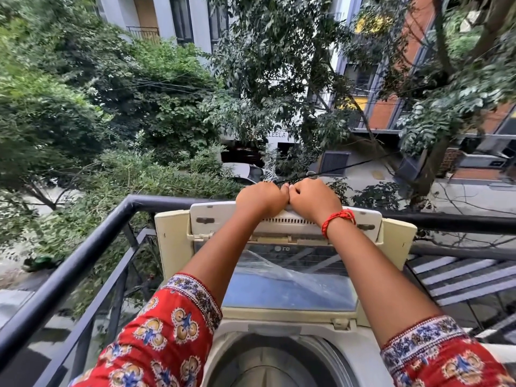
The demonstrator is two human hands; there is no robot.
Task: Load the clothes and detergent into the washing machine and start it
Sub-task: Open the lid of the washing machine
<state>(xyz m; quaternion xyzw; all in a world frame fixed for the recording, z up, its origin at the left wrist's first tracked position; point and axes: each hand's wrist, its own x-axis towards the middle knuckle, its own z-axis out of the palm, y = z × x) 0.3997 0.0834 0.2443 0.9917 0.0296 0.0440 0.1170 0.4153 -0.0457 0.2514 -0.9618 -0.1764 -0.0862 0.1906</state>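
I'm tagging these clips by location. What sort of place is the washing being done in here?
Most likely an upper-floor balcony of a home. A top-loading washing machine stands against a black metal railing, and beyond it are treetops, apartment buildings and a parked car on the street below.

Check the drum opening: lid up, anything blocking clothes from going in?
Nothing visible blocks it. The lid is folded up, both hands, left hand and right hand, gripping its top edge. The drum opening below shows no obstruction; no clothes are in view.
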